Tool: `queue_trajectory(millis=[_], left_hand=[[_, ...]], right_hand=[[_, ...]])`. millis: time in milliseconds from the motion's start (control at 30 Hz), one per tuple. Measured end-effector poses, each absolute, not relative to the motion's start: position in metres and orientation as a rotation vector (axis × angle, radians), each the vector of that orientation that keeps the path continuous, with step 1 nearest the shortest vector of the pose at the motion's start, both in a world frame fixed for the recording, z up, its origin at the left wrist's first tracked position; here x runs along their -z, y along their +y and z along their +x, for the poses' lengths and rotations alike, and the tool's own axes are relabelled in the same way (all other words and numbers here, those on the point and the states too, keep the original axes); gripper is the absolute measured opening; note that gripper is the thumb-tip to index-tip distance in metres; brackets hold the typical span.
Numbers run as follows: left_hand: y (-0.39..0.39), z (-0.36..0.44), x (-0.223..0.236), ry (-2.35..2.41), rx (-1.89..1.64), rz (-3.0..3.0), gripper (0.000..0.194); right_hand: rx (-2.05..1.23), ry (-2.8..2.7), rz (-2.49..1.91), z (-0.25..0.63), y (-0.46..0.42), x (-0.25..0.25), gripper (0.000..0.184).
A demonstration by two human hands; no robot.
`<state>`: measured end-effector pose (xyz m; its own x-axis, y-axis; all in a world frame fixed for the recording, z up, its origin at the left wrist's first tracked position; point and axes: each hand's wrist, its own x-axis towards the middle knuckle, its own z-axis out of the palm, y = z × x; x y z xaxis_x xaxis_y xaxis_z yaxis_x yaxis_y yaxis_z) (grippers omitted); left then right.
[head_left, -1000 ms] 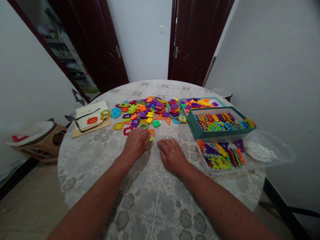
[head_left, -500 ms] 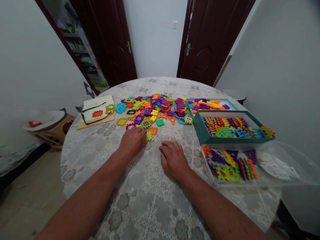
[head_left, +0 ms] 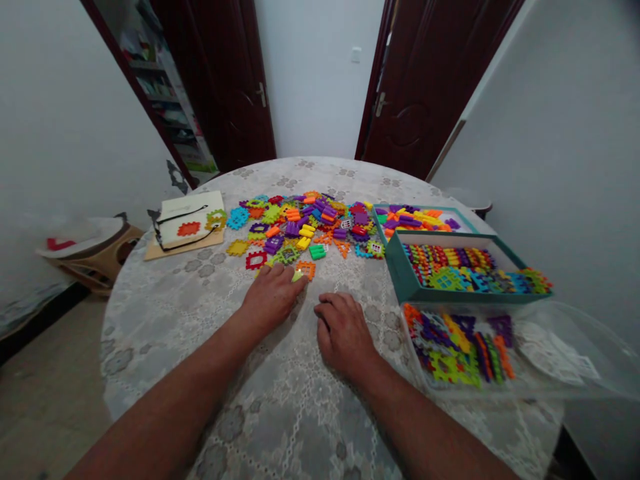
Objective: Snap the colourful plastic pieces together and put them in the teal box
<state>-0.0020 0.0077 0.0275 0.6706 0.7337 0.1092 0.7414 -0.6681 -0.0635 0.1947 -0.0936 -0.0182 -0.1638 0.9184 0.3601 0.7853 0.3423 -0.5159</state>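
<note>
My left hand (head_left: 274, 297) is at the near edge of a pile of coloured plastic building pieces (head_left: 290, 227). Its fingers are closed on a lime-green building piece (head_left: 297, 275), which they partly hide. Just beyond the fingertips lies an orange square frame piece (head_left: 307, 269); a red frame piece (head_left: 257, 260) is farther left. My right hand (head_left: 345, 331) rests on the patterned tablecloth to the right, its fingers loosely bent and a little apart. Nothing shows in it.
To the right stand a green box (head_left: 465, 293) of sorted pieces, its shallow lid (head_left: 467, 217) holding more pieces, and a clear plastic tub (head_left: 417, 373). Glasses (head_left: 165, 243) and a red piece lie on a pad (head_left: 193, 202) at the left.
My left hand has shifted slightly right and down in view, covering more of the lime-green piece. The red frame piece shows more fully. My right hand stays on the cloth; the view has tilted slightly.
</note>
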Motion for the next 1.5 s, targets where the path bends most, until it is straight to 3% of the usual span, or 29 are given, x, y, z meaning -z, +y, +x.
queue_trajectory(millis=[267,667,833,1233,1500], left_hand=[[0.006,-0.001,-0.021,-1.145,0.068,-2.728,0.055],[0.009,-0.002,-0.021,-1.212,0.057,-2.711,0.035],[0.015,-0.007,-0.018,-1.274,0.092,-2.7,0.041],[0.005,-0.002,-0.023,-1.217,0.087,-2.885,0.031],[0.006,0.001,-0.023,-1.457,0.088,-2.762,0.034]], right_hand=[[-0.25,-1.965,-1.515,0.193,-0.09,0.015,0.026],[-0.267,-1.984,-1.465,0.2,-0.089,0.02,0.025],[-0.27,-1.991,-1.467,0.201,-0.09,0.018,0.026],[-0.257,-1.966,-1.42,0.205,-0.087,0.023,0.024],[-0.247,-1.98,-1.424,0.205,-0.087,0.023,0.023]])
